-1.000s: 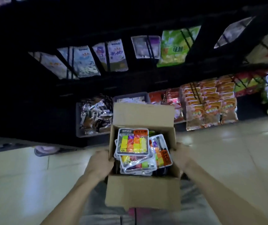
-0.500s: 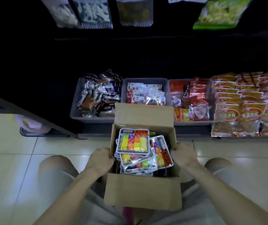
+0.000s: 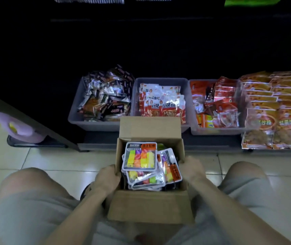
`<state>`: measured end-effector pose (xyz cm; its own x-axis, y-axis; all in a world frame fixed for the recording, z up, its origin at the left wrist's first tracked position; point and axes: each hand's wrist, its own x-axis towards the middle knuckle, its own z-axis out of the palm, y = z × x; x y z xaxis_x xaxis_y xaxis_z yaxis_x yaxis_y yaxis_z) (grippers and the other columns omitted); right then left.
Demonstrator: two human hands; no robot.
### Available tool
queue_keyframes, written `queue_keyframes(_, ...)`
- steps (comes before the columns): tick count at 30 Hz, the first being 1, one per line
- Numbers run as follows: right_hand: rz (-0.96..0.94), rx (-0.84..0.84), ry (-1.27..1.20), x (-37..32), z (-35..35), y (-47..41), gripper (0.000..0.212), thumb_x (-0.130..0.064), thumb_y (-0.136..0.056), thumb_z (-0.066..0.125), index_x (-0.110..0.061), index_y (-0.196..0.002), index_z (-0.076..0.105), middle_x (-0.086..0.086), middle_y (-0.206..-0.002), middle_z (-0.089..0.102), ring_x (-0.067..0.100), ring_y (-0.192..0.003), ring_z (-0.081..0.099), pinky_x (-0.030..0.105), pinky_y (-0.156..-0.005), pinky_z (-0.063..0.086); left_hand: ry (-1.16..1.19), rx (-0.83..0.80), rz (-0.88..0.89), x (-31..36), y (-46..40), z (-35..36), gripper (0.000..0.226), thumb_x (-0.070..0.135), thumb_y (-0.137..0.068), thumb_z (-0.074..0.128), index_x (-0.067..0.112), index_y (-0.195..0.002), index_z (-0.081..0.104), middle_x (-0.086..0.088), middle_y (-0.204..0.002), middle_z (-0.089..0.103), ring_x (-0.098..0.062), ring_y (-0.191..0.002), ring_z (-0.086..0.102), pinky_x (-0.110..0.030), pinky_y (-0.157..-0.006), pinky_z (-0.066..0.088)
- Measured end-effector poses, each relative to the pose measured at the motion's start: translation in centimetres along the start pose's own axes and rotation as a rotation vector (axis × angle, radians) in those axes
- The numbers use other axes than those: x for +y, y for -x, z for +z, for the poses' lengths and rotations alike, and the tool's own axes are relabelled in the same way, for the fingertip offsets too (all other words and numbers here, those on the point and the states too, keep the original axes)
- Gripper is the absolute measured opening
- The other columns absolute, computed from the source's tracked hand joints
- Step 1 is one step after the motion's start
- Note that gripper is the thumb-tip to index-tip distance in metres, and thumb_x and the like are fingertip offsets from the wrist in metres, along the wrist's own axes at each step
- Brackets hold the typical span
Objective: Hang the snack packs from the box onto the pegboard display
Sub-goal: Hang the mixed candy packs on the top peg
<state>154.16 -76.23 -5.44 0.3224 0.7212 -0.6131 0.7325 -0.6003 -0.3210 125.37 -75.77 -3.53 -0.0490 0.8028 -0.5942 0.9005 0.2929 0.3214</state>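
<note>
Open cardboard box (image 3: pixel 150 206), brown, held between the person's knees over the tiled floor (image 3: pixel 53 160). Far flap stands up, near flap folds down toward the body. Box sits roughly square to the view, long axis running near-to-far.

Snack packs (image 3: pixel 142 171) fill the box in a loose stack. Top pack (image 3: pixel 141 156): clear window with white border, rows of small yellow, orange, purple and green cubes inside, orange label at its far-right corner. It lies flat, face up, long axis left-right, header edge toward the far side. A second pack (image 3: pixel 171 168) to its right is tilted, long axis roughly near-far, orange label end toward the near right. More packs underneath, partly hidden.

Left hand (image 3: pixel 106 179) grips the left wall of the box, fingers curled over the rim. Right hand (image 3: pixel 192 169) grips the right wall the same way. Both are holding the box, not a pack.

Far side: three grey bins on a low shelf, just beyond the box. Left bin (image 3: pixel 75 119) holds dark and silver wrappers, middle bin (image 3: pixel 160 80) red-and-white packs, right bin (image 3: pixel 217 130) red packs. Orange bags (image 3: pixel 271 106) stacked in rows at far right. Lilac object (image 3: pixel 23 129) on the floor at left, cannot tell what it is. Display above is too dark to read; only bottom edges of hanging bags show at the top.
</note>
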Motion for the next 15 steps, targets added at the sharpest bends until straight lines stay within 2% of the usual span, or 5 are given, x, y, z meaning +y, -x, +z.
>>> queue_keyframes(3,0.005,0.015,-0.013,-0.7,0.2,-0.7,0.028,-0.024,-0.096,0.05,-0.007,-0.098,0.072,0.019,-0.109,0.074,0.039,-0.103,0.068,0.038,-0.082,0.055,0.013,-0.013,0.026,-0.6,-0.9,-0.3,0.025,0.021,-0.103,0.05,0.021,-0.078,0.054,-0.018,-0.107,0.076,-0.037,-0.1,0.068,-0.033,-0.069,0.043)
queue_keyframes(7,0.045,0.035,-0.042,-0.2,0.5,-0.6,0.036,-0.029,-0.104,0.045,-0.004,-0.109,0.069,0.021,-0.118,0.071,0.039,-0.111,0.065,0.04,-0.091,0.052,0.017,-0.072,0.032,-0.9,-1.7,-0.1,0.023,0.024,-0.102,0.05,0.008,-0.105,0.066,-0.017,-0.117,0.074,-0.034,-0.106,0.067,-0.035,-0.083,0.054)
queue_keyframes(11,0.032,0.091,-0.053,-0.4,0.9,0.6,0.032,-0.03,-0.105,0.045,-0.008,-0.126,0.051,0.02,-0.124,0.064,0.039,-0.113,0.062,0.045,-0.095,0.053,0.038,-0.092,0.039,-1.0,-1.4,-0.2,0.021,0.03,-0.102,0.055,0.012,-0.114,0.053,-0.011,-0.121,0.068,-0.028,-0.104,0.063,-0.033,-0.083,0.05)
queue_keyframes(13,-0.021,0.183,-0.002,-0.8,1.0,1.4,0.039,-0.027,-0.102,0.05,-0.007,-0.135,0.042,0.021,-0.132,0.055,0.038,-0.117,0.057,0.047,-0.097,0.051,0.039,-0.049,0.06,-1.1,-1.3,-0.5,0.035,0.035,-0.099,0.058,0.014,-0.126,0.047,-0.011,-0.125,0.064,-0.031,-0.109,0.063,-0.035,-0.087,0.05)
queue_keyframes(15,-0.144,0.375,0.12,-1.6,0.7,2.4,0.046,-0.023,-0.098,0.056,-0.004,-0.138,0.044,0.022,-0.137,0.051,0.038,-0.123,0.051,0.046,-0.101,0.047,0.055,0.055,0.099,-0.8,-0.8,-1.1,0.049,0.036,-0.098,0.063,0.013,-0.135,0.04,-0.015,-0.13,0.057,-0.037,-0.113,0.064,-0.039,-0.086,0.051)
